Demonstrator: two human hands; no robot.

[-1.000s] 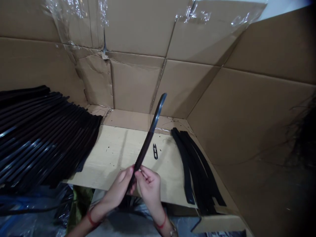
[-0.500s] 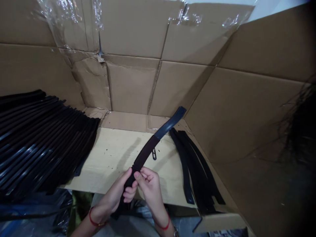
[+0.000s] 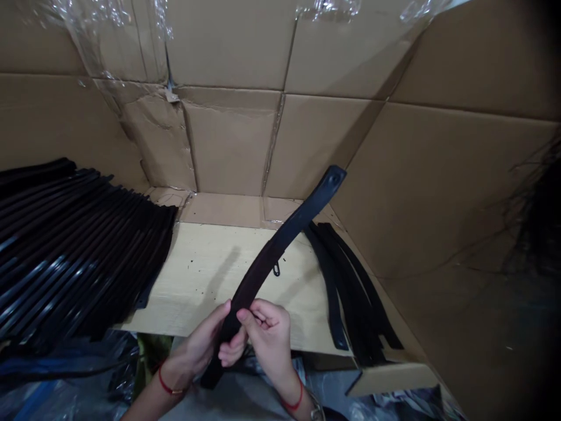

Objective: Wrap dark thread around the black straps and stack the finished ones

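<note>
A long, curved black strip (image 3: 258, 270) slants up and to the right in front of me, above the table. Its far end is smooth and carries a round mark, while the middle looks matte and brownish black. My left hand (image 3: 199, 348) is closed around the lower part from the left. From the right, my right hand (image 3: 270, 336) pinches the strip's edge between thumb and fingers. Behind the strip, a small black loop-shaped piece (image 3: 276, 270) lies on the table, partly covered.
Many similar dark strips (image 3: 83, 251) lie in a fanned row at left. Several more black strips (image 3: 350, 298) rest at right. Cardboard walls (image 3: 232, 140) with clear tape (image 3: 114, 23) enclose the back and sides of the pale tabletop (image 3: 193, 286). Dark specks dot it.
The strip's far end has risen up and to the right, and its round mark now shows. The bunched edge by my fingers no longer shows. Both hands keep hold.
</note>
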